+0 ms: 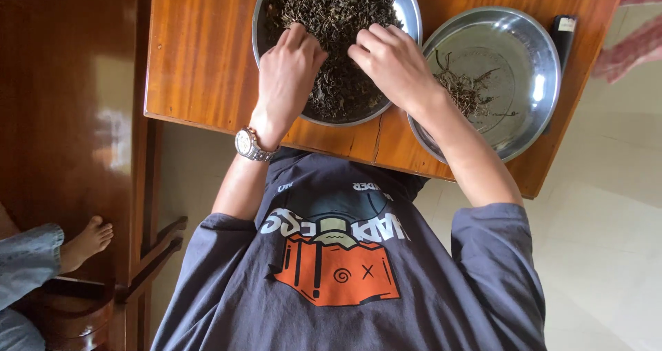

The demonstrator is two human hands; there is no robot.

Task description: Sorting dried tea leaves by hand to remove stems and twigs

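While both hands work inside the steel bowl (pixel 407 9) of dried dark leaves (pixel 334 20), the left hand (pixel 289 65) rests knuckles-up on the near half of the pile, fingers curled down into it; grip loose, and whether it pinches anything I cannot tell. Right hand (pixel 393 65) lies just beside it, fingers bent into the leaves, grip likewise hidden from above. A wristwatch (pixel 249 145) sits on the left wrist.

The leaf bowl stands on the wooden tabletop (pixel 200 54), touching or nearly touching a second steel bowl (pixel 534 47) to its right, which holds only a small heap of stems and twigs (pixel 465 92). A dark slim object (pixel 563 37) lies at that bowl's far rim; kind unclear.

Judgement: sorting goes best with the leaves spread thin, fingertips raking small patches, stems lifted singly and carried over the rims without dragging leaf along. Keep the bowl steady; it sits near the tabletop edge.
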